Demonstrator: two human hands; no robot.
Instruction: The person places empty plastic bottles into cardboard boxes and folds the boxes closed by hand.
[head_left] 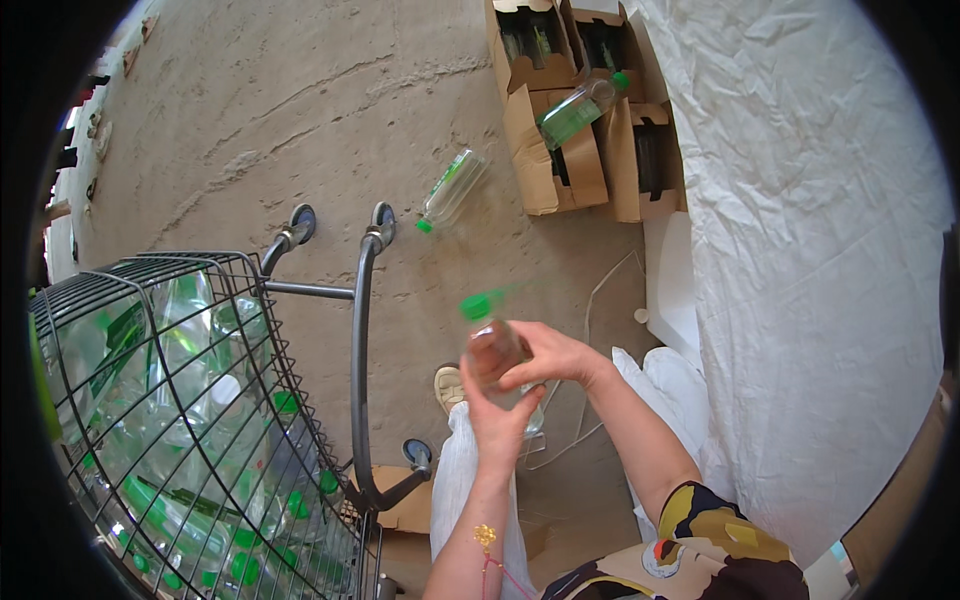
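Note:
Both my hands meet around a clear plastic bottle [489, 340] with a green cap, in front of my body at mid-frame. My left hand [493, 408] wraps the bottle's lower part from the left. From the right, my right hand [553, 356] closes on its side, thumb across the front. The bottle is tilted and partly smeared by motion. A blurred green streak [514, 288] extends right from near the cap; I cannot tell what it is. The bottle's base is hidden by my fingers.
A wheeled wire cart [262, 375] full of clear, green-capped bottles stands on the left. One bottle [453, 188] lies on the concrete floor, another [582, 110] on open cardboard boxes [560, 180]. White sheeting [800, 200] covers the right side. A thin white cord [600, 290] trails across the floor.

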